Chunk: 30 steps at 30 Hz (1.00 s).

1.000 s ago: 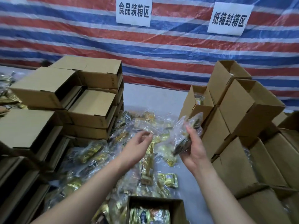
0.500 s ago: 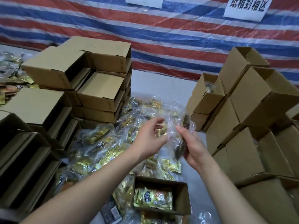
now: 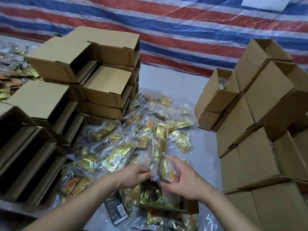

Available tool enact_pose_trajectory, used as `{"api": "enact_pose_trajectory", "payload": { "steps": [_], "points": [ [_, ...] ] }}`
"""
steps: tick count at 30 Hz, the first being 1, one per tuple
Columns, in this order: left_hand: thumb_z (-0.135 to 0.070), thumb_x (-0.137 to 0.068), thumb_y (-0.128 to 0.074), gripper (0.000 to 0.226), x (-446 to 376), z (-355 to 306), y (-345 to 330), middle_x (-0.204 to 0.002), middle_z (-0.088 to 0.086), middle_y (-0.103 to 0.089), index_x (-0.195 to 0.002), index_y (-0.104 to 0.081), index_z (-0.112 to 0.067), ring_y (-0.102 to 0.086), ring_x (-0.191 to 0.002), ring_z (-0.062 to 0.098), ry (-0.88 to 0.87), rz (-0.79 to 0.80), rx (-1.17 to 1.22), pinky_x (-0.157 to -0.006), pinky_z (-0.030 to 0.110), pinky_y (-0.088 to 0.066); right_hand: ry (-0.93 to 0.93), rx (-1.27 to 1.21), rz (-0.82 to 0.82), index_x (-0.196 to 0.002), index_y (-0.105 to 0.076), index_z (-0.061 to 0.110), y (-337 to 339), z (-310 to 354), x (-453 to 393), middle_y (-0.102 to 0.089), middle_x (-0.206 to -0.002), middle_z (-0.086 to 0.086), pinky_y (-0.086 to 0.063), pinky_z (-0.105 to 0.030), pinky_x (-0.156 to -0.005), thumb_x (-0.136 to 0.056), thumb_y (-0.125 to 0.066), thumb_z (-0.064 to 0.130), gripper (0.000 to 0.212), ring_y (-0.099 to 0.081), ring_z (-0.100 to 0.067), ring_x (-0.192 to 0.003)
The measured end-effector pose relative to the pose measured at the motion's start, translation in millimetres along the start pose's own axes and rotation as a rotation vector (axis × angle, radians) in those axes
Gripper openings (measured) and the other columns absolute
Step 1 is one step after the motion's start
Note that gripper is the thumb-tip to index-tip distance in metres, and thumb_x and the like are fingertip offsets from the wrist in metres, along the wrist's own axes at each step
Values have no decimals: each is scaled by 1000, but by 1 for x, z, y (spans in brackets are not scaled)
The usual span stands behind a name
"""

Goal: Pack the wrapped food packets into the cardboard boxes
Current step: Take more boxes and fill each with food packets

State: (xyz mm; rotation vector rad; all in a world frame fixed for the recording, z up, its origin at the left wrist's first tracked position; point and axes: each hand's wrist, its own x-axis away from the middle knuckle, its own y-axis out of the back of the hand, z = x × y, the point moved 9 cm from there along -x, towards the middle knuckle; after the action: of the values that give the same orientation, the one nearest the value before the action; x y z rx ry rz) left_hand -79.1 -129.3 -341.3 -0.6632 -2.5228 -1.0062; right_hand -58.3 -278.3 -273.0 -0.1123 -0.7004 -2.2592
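A clear-wrapped packet with gold and orange contents (image 3: pixel 167 170) is held between both hands just above a small open cardboard box (image 3: pixel 191 205) near the table's front. My left hand (image 3: pixel 133 176) pinches the packet's left edge. My right hand (image 3: pixel 185 180) curls round its right side. The box holds gold foil packets (image 3: pixel 155 197). A large heap of wrapped gold packets (image 3: pixel 133 139) covers the table beyond my hands.
Stacks of empty cardboard boxes (image 3: pixel 103 84) lie on their sides at the left. Taller stacked boxes (image 3: pixel 260 130) fill the right, one holding a packet (image 3: pixel 223 84). A striped tarpaulin (image 3: pixel 166 30) hangs behind. More packets (image 3: pixel 10 75) lie at the far left.
Both hands have come down and toward me with the packet, from chest height over the heap to just above the open box. My left hand has closed on the packet's edge.
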Motion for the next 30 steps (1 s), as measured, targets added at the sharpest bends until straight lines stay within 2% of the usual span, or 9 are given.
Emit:
{"api": "enact_pose_trajectory", "payload": {
  "steps": [5, 9, 12, 15, 19, 22, 25, 26, 30],
  "points": [
    [-55, -99, -48, 38, -3, 3, 0, -107, -2, -74, -113, -71, -29, -67, -100, 17, 28, -8, 109, -90, 33, -52, -72, 442, 358, -136, -44, 45, -39, -25, -3, -64, -109, 16, -52, -30, -82, -77, -67, 62, 65, -62, -8, -94],
    [-51, -100, -49, 38, -2, 7, -3, -100, 1, -73, -113, -73, -24, -67, -94, 16, 14, -35, 160, -86, 31, -52, -210, 552, 586, -121, -47, 36, -69, -54, -15, -60, -107, 6, -40, -30, -75, -87, -55, 66, 46, -55, -18, -97],
    [-48, -100, -50, 36, -2, 9, -4, -98, -19, -70, -119, -72, -26, -62, -89, -4, 17, -49, 215, -81, 15, -46, -199, 533, 523, -138, -38, 41, -79, -62, -28, -59, -121, 3, -40, -30, -85, -90, -58, 59, 55, -54, -18, -102],
    [-51, -99, -51, 35, -3, 9, -8, -84, -23, -68, -114, -73, -28, -59, -76, -6, 16, -52, 197, -73, 15, -46, -193, 666, 498, -150, -32, 27, -90, -81, -30, -54, -142, -5, -45, -37, -102, -90, -66, 43, 71, -54, -29, -125],
    [-53, -98, -52, 36, -3, 12, -7, -91, -23, -71, -116, -73, -29, -63, -85, -6, 36, -68, 241, -84, 21, -49, -210, 283, 413, -154, -31, 31, -79, -74, -22, -44, -151, 14, -33, -17, -111, -85, -74, 37, 82, -43, -4, -136],
    [-52, -98, -52, 36, -2, 12, -9, -72, -29, -65, -116, -73, -29, -57, -68, -12, 31, -56, 245, -69, 15, -43, -250, 131, 412, -144, -48, 28, -60, -69, -10, -57, -130, 24, -37, -7, -98, -85, -77, 37, 66, -52, 12, -117],
    [-55, -98, -51, 36, -4, 13, -11, -60, -29, -60, -120, -70, -34, -51, -54, -11, 54, -70, 230, -54, 9, -37, -241, 257, 388, -107, -70, 24, -54, -68, -6, -63, -95, 17, -45, -22, -84, -97, -58, 43, 25, -59, -2, -89],
    [-55, -98, -51, 37, -4, 14, -11, -63, -32, -61, -121, -69, -33, -52, -56, -13, 59, -75, 227, -55, 7, -37, -281, 284, 420, -94, -68, 21, -59, -73, -5, -61, -88, 13, -43, -27, -80, -100, -50, 46, 32, -56, -6, -83],
    [-54, -98, -51, 37, -4, 10, -10, -105, -25, -68, -123, -69, -33, -58, -84, -13, 47, -83, 161, -73, 8, -41, -397, 348, 499, -102, -66, 27, -82, -89, -7, -60, -121, -2, -38, -31, -97, -104, -30, 45, 41, -50, -18, -108]
  ]
}}
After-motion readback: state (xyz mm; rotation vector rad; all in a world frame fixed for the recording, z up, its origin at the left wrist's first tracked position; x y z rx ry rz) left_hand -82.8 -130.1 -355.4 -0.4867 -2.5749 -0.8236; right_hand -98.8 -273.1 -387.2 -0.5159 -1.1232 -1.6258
